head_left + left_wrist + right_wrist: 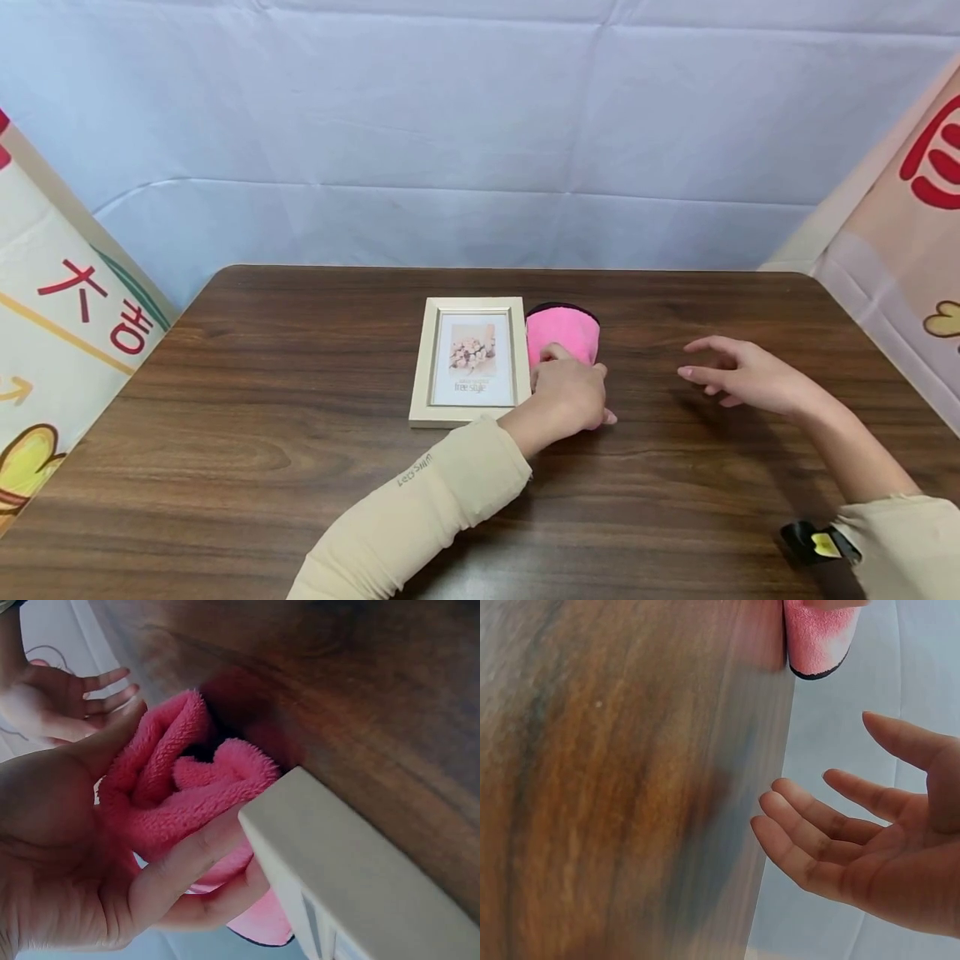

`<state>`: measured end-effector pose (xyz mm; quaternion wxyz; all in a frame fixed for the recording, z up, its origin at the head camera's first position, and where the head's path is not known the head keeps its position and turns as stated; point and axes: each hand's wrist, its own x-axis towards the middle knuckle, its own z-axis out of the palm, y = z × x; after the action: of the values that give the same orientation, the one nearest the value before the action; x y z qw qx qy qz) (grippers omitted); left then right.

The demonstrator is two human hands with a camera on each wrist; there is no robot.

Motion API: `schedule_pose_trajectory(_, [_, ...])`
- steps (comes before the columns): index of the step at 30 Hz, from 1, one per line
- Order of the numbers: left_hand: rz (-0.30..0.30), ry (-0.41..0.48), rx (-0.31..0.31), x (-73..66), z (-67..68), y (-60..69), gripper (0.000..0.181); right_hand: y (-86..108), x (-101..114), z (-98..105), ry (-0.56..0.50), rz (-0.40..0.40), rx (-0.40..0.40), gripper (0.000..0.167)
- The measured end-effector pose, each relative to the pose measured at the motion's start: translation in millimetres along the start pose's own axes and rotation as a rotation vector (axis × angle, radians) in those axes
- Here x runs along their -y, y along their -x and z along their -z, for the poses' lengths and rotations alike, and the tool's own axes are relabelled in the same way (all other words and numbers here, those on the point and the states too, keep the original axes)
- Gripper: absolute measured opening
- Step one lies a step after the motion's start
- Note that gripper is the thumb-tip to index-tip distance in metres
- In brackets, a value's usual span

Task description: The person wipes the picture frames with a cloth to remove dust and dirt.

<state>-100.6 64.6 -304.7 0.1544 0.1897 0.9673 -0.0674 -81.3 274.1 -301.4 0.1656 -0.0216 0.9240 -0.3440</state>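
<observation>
A fluffy pink cloth with dark edging lies on the table, rolled up, its folds showing as a spiral end in the left wrist view. My left hand holds the near end of this roll, thumb on one side and fingers on the other. Right against the roll's left side lies a cream picture frame with a flower print, and the left fingers pass close to its edge. My right hand hovers to the right of the cloth, apart from it, fingers loosely spread and holding nothing.
Beneath everything is a brown wood-grain table. A pale cloth backdrop hangs behind its far edge, with printed sheets at both sides. A black strap with a yellow patch is by the right sleeve.
</observation>
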Motion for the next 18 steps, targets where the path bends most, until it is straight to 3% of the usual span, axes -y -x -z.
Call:
schedule_pose_trajectory(6, [-0.005,-0.010,0.009,1.2,-3.7,-2.7,0.061,1.0,-3.2,0.7,-0.007,0.004,0.003,0.062])
schedule_pose_trajectory(11, [-0.020,-0.017,-0.021,1.8,-5.1,-3.4,0.047,1.3,-3.6,0.7,-0.008,0.009,0.009,0.062])
schedule_pose_trajectory(18, [-0.029,0.005,-0.052,2.8,-6.5,-3.5,0.044,0.7,-2.0,0.1,-0.009,0.006,0.018,0.062])
